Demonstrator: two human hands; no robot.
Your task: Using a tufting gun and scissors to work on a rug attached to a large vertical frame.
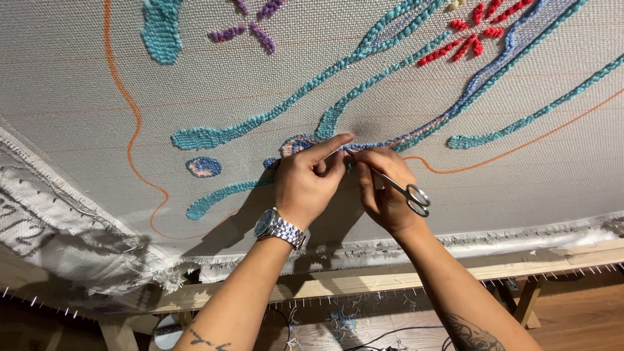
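We see small silver scissors (403,187) in the right hand (383,188), a little right of the middle of the scene. The fingers of this hand are closed around the scissors: the 2 ring handles stick out at the right side of the hand, and the thin blades point left toward the fingertips. The blade tips are hidden between the 2 hands, so we cannot tell if they are open.

The left hand (309,179) is just beside the right one, touching it. Its index finger is stretched and presses on the cloth, and the other fingers are curled, pinching something small at the yarn that we cannot see clearly. On the left wrist there is a metal watch (278,227) with a dark blue face.

Both hands rest on a big beige backing cloth (71,97), stretched on a wooden frame (455,270) with rows of small nails. On the cloth are tufted teal yarn lines (286,104), a red flower (474,32) far right, a purple flower (250,26) far left, and thin orange drawn lines (133,123). Near the hands on the left is a small blue and pink oval (203,166). Below the frame yarn scraps (341,320) lie on the wooden floor.
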